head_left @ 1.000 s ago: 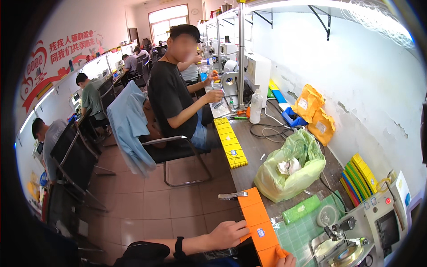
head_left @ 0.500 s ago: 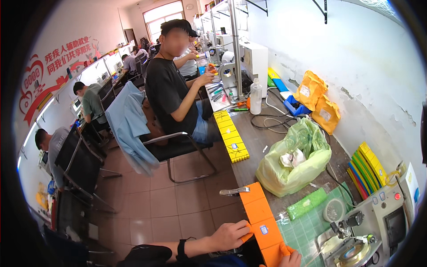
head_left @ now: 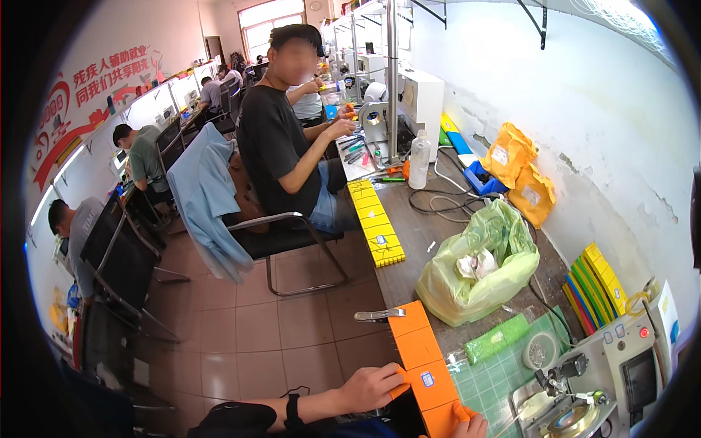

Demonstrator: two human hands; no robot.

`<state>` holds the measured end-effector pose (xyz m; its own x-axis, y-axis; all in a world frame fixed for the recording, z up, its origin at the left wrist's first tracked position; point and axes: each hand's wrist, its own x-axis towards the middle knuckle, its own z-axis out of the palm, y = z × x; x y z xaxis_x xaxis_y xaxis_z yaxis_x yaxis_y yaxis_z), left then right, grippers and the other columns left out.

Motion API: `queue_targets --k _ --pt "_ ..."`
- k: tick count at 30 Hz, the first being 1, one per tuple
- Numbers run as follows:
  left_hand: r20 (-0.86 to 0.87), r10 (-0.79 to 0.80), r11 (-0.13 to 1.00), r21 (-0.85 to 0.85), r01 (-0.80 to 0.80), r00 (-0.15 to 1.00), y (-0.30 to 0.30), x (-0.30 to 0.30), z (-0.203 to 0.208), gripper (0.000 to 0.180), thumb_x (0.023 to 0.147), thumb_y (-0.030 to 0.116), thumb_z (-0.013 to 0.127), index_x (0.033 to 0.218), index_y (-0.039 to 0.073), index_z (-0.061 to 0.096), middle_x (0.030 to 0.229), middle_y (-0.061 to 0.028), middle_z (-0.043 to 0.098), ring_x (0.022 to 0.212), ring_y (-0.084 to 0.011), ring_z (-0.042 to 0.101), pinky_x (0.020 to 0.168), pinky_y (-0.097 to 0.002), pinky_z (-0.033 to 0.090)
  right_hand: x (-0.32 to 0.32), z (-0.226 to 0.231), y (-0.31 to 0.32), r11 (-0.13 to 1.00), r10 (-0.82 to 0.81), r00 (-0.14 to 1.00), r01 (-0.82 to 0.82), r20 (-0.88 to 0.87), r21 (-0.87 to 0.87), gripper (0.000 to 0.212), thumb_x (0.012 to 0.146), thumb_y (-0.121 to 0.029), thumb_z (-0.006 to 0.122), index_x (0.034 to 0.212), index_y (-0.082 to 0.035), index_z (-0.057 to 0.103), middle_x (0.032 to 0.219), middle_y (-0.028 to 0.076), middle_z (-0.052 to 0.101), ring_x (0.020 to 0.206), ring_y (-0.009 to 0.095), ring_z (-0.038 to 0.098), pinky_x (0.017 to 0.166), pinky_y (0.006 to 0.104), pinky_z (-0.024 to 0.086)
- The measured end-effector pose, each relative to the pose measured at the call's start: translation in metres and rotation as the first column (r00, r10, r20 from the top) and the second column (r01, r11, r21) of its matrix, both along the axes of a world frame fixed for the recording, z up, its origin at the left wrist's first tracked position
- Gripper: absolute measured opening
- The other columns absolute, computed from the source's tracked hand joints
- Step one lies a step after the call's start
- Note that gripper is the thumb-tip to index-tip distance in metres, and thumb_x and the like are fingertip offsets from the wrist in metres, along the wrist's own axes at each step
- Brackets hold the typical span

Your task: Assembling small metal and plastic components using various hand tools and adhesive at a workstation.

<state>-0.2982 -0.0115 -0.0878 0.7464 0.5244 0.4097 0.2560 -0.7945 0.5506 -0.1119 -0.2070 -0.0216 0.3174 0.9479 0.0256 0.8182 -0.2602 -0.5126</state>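
At the lower middle my left hand (head_left: 371, 387) is closed, its fingers curled and pinched together beside the left edge of a long orange segmented strip (head_left: 414, 343). Orange covers (head_left: 399, 384), apparently finger cots, sit on its fingertips; anything between them is too small to make out. Near the strip's lower right edge, my right hand (head_left: 473, 427) is partly cut off by the frame. It too shows orange at the fingertips (head_left: 460, 411), pressed together, and what they hold is hidden. A metal clip (head_left: 378, 316) grips the strip's far end.
Right of the strip lie a green cutting mat (head_left: 478, 394), a green packet (head_left: 498, 339), a round dish (head_left: 539, 350) and a machine (head_left: 584, 394). Beyond stand a yellow-green plastic bag (head_left: 478, 281), a yellow strip (head_left: 376, 223) and a bottle (head_left: 419, 159). A co-worker (head_left: 281, 139) sits at the far left.
The whole view has shifted slightly, so most things sit a little further left. Both hands keep about the same place by the orange strip. The co-worker's head has turned slightly.
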Motion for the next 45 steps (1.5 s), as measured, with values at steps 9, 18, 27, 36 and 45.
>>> queue_targets --k 9,18,27,36,45 --pt "-0.003 0.011 1.0 0.02 -0.011 1.0 0.003 -0.001 -0.001 0.022 0.078 0.007 0.071 0.098 0.007 0.06 0.097 -0.009 0.056 0.073 -0.0282 0.066 0.064 -0.0382 0.056 -0.001 0.002 0.003 1.0 -0.004 1.0 0.004 0.0 0.005 0.087 0.074 -0.031 0.09 0.145 -0.004 0.047 0.13 0.024 0.052 0.118 0.046 0.05 0.103 0.0523 0.042" --pt "0.02 0.029 0.999 0.029 -0.029 0.999 -0.004 -0.003 -0.002 0.023 0.079 0.008 0.07 0.1 0.007 0.061 0.098 -0.0091 0.055 0.072 -0.0265 0.066 0.065 -0.0373 0.056 -0.008 -0.004 -0.001 1.0 -0.013 0.998 0.011 0.063 0.026 0.089 0.072 -0.031 0.091 0.144 -0.004 0.047 0.128 0.024 0.053 0.116 0.046 0.051 0.102 0.0517 0.043" --pt "0.095 0.054 0.998 0.023 -0.056 0.994 -0.012 -0.002 -0.005 0.016 0.084 0.009 0.07 0.099 0.007 0.063 0.092 -0.008 0.057 0.068 -0.0262 0.066 0.059 -0.036 0.055 -0.017 -0.006 -0.005 1.0 -0.006 0.992 0.006 0.13 -0.001 0.088 0.074 -0.03 0.09 0.145 -0.002 0.046 0.128 0.025 0.053 0.116 0.046 0.051 0.103 0.0519 0.043" --pt "0.082 0.045 0.998 0.033 -0.048 0.996 -0.004 -0.001 -0.005 0.015 0.086 0.009 0.067 0.101 0.009 0.065 0.087 -0.0079 0.059 0.068 -0.0271 0.067 0.059 -0.0377 0.054 -0.017 -0.005 -0.002 1.0 0.013 0.996 -0.014 0.087 0.013 0.089 0.077 -0.029 0.088 0.148 -0.002 0.044 0.129 0.026 0.052 0.117 0.046 0.05 0.103 0.0519 0.042" --pt "0.176 0.025 0.998 0.047 -0.034 0.984 -0.001 -0.001 -0.005 0.016 0.084 0.007 0.071 0.098 0.004 0.063 0.09 -0.0092 0.059 0.062 -0.0269 0.064 0.056 -0.036 0.053 -0.016 -0.004 -0.001 1.0 0.021 0.994 -0.021 0.11 -0.005 0.086 0.078 -0.031 0.087 0.146 -0.001 0.043 0.127 0.026 0.051 0.117 0.047 0.049 0.104 0.0529 0.041"
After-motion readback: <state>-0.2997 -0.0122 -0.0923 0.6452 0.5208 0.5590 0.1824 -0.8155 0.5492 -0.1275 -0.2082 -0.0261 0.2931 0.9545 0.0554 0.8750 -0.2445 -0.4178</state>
